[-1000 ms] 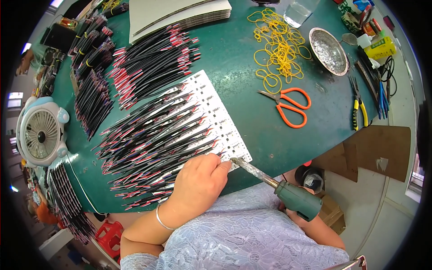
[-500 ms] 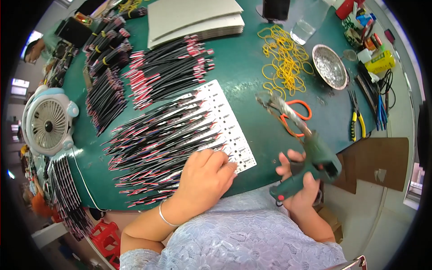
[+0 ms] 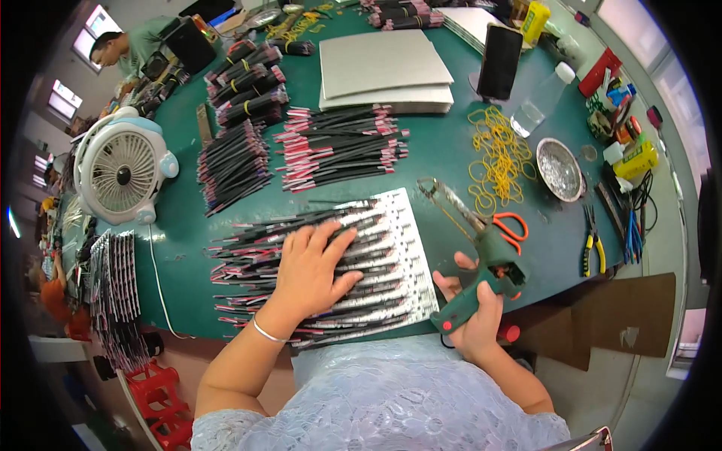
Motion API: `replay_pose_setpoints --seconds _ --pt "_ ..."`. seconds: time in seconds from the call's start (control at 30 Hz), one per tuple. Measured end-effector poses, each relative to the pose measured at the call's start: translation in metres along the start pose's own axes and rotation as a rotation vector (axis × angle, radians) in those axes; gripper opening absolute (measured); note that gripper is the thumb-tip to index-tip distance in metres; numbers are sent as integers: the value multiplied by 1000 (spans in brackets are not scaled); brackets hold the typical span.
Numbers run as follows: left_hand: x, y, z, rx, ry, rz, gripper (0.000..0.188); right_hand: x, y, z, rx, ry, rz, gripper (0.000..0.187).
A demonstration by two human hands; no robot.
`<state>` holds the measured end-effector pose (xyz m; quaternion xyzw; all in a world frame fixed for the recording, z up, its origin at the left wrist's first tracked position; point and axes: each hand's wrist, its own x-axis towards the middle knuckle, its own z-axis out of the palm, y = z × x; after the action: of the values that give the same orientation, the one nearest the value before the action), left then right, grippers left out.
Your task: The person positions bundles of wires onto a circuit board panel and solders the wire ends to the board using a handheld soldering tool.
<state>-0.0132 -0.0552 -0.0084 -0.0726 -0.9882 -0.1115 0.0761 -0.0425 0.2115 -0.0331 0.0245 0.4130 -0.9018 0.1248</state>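
Note:
A white circuit-board panel [image 3: 407, 255] lies in front of me, with rows of thin black leads [image 3: 244, 259] running off its left side, their ends red and white. My left hand [image 3: 310, 267] rests palm down over the leads and the panel's left part, fingers spread; it hides some leads. In my right hand [image 3: 479, 323] is a green pistol-shaped soldering gun [image 3: 492, 259], held by its handle at the panel's right. Its metal tip points away from me, above the table and apart from the panel. Orange-handled scissors [image 3: 511, 229] lie partly behind the gun.
Bundled black leads [image 3: 342, 150] and grey-white sheets [image 3: 383, 68] lie beyond the panel. Yellow rubber bands [image 3: 496, 161], a metal bowl [image 3: 560, 171], a bottle [image 3: 538, 105] and pliers [image 3: 593, 244] are at right. A fan [image 3: 124, 169] stands left; another person [image 3: 131, 49] sits far left.
My left hand has gone from a curled hold at the panel's near edge to lying spread over the leads. The soldering gun has shifted slightly left. The view has tilted up.

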Motion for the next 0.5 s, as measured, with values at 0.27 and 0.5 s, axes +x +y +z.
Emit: replay_pose_setpoints --seconds 0.27,0.5 --pt "100 -29 -40 -54 162 167 27 10 -29 -13 -54 105 -88 59" --pt "150 -45 18 306 85 172 23 15 -33 -16 -59 169 -151 55"
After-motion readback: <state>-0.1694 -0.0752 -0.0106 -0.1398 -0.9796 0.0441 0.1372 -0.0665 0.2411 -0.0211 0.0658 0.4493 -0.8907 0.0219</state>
